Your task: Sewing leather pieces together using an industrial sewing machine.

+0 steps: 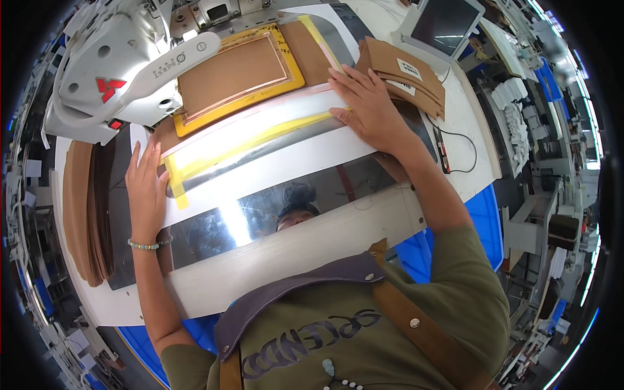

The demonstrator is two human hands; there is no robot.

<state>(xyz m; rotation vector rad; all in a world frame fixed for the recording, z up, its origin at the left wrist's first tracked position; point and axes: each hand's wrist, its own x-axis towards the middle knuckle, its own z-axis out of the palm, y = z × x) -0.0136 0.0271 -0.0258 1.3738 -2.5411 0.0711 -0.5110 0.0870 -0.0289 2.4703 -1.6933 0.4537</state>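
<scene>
Fingers apart, my left hand (146, 188) rests at the left end of a white board (240, 182) with yellow tape strips (260, 140) on it. My right hand (361, 104), also open, lies at the board's right end, fingertips by the tape. Behind the board a yellow rectangular frame (292, 68) surrounds a brown sheet (231, 78), on a larger brown piece (313, 58). A shiny metal plate (260, 221) lies along the front of the board, reflecting part of a head.
A white machine (107, 71) stands at back left. Stacked brown pieces lie at left (81, 214) and back right (409, 75). A screen (437, 26), a cable (471, 146) and a small red tool (442, 155) sit at right. Blue bins (478, 221) are below the table edge.
</scene>
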